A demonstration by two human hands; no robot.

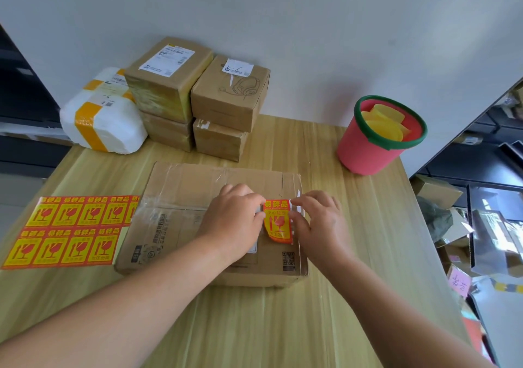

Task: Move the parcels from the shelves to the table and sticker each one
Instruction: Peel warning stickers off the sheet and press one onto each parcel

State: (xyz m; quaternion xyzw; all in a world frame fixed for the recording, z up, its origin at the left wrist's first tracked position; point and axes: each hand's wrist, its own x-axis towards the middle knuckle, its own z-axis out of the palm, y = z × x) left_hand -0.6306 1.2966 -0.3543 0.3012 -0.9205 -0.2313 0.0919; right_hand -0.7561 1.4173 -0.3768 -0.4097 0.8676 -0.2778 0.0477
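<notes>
A flat cardboard parcel (184, 198) lies in the middle of the wooden table (283, 325). On its right part sits an orange and yellow fragile sticker (278, 222), its lower edge curling up off the box. My left hand (232, 220) holds the sticker's left edge with its fingertips. My right hand (317, 220) pinches the sticker's upper right edge. A sheet of the same stickers (70, 232) lies flat to the left, partly tucked under the parcel.
Several brown boxes (198, 99) are stacked at the back of the table, with white wrapped parcels (104, 124) to their left. A red bucket with a green rim (376, 141) holds yellow backing scraps. Dark shelves with parcels (481, 212) stand on the right.
</notes>
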